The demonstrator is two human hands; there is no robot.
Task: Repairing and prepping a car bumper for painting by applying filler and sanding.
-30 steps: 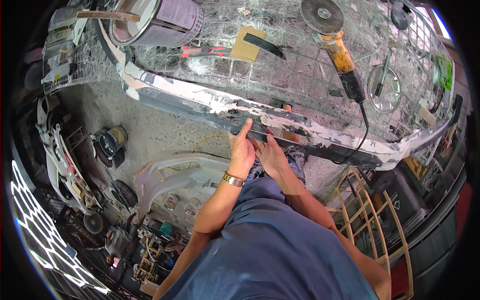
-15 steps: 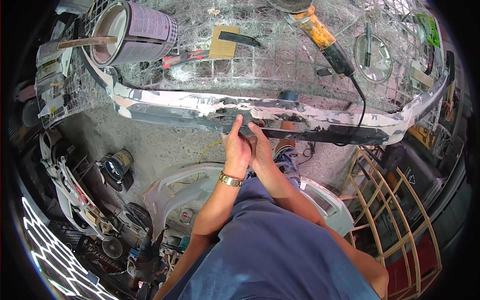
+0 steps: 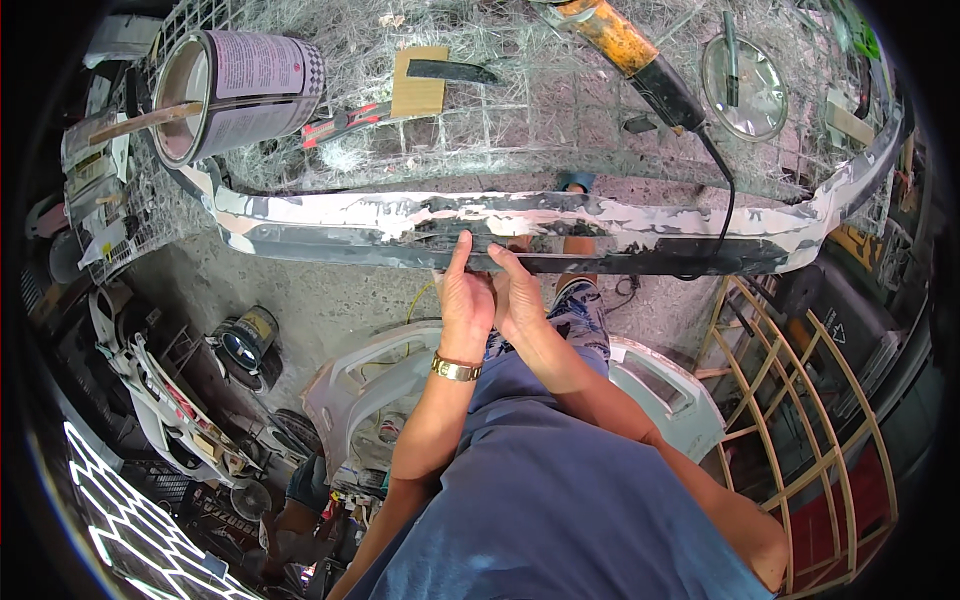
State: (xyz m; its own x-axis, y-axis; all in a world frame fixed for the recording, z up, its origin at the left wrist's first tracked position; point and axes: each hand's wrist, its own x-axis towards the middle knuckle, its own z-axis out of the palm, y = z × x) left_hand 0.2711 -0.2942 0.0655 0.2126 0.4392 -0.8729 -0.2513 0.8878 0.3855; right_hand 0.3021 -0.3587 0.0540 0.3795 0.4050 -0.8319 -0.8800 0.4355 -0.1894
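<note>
Two large containers are off to the left of the left hand (image 3: 466, 302) and the right hand (image 3: 519, 300). The farther one, beyond the hands, is a big can (image 3: 258, 92), pale on the inside, with a wooden stick (image 3: 140, 124) crossing its rim and reaching in. The other, on the floor (image 3: 320, 278) left of the hands, is a dark bucket (image 3: 262, 326); its inside is too dim and small to tell what it holds.

The long strip (image 3: 520, 224) runs crosswise in front of the person, its middle part at the hands. It is patchy: white and faintly pinkish smears over grey and black, raggedest just beyond the thumbs, with a dark lower edge. Side by side and close together, both hands pinch that edge, thumbs on the upper face, fingers curled underneath and largely hidden.
</note>
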